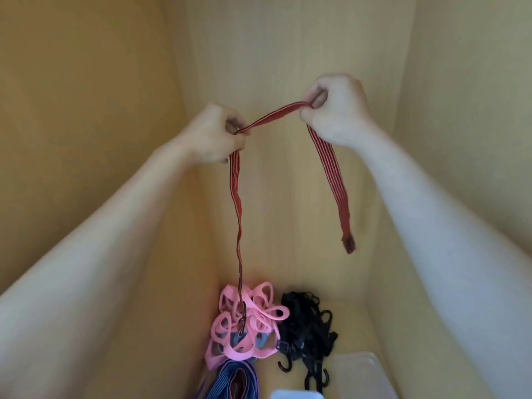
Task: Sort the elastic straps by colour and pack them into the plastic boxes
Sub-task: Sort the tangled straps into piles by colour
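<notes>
A long red strap with dark stripes is stretched in the air between both hands. My left hand pinches it at the left, and the long end hangs down to a hook over the pink pile. My right hand grips it higher at the right; the short end dangles with a dark tip. Below lie a pile of pink looped straps, a heap of black straps with hooks and blue striped straps.
A clear plastic box sits at the bottom right, and a white lid or box edge shows at the bottom. Beige walls close in on the left, back and right of the wooden surface.
</notes>
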`<state>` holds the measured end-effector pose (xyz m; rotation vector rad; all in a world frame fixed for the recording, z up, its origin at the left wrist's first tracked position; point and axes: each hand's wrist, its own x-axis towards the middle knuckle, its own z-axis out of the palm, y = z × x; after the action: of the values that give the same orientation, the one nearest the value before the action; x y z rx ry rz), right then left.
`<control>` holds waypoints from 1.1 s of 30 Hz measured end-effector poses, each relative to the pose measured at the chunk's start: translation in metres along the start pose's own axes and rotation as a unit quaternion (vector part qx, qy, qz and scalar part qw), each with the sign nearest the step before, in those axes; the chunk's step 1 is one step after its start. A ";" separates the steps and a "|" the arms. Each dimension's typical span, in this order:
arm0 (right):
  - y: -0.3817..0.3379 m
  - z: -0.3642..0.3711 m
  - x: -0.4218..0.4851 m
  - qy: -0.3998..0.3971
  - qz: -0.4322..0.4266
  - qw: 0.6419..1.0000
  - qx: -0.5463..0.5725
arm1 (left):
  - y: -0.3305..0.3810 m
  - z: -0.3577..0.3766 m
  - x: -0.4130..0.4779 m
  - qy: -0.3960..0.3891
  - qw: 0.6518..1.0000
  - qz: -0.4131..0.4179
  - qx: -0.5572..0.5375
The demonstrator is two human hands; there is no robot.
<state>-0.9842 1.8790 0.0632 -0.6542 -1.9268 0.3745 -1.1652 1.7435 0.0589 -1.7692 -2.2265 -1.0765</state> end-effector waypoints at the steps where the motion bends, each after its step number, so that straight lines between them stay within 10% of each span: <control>1: -0.005 -0.006 0.002 0.020 -0.003 1.000 0.007 | -0.002 0.005 -0.004 -0.015 1.000 -0.005 -0.001; 17: -0.005 0.006 -0.071 -0.048 0.070 0.973 0.214 | 0.058 0.017 -0.025 -0.085 0.971 0.009 -0.222; 33: -0.033 0.019 -0.082 -0.100 0.189 0.915 0.343 | 0.096 0.005 -0.010 0.010 0.995 0.078 -0.068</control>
<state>-0.9839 1.8044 0.0123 -0.5164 -1.6780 1.3361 -1.0755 1.7451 0.0941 -1.9400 -2.0075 -1.2321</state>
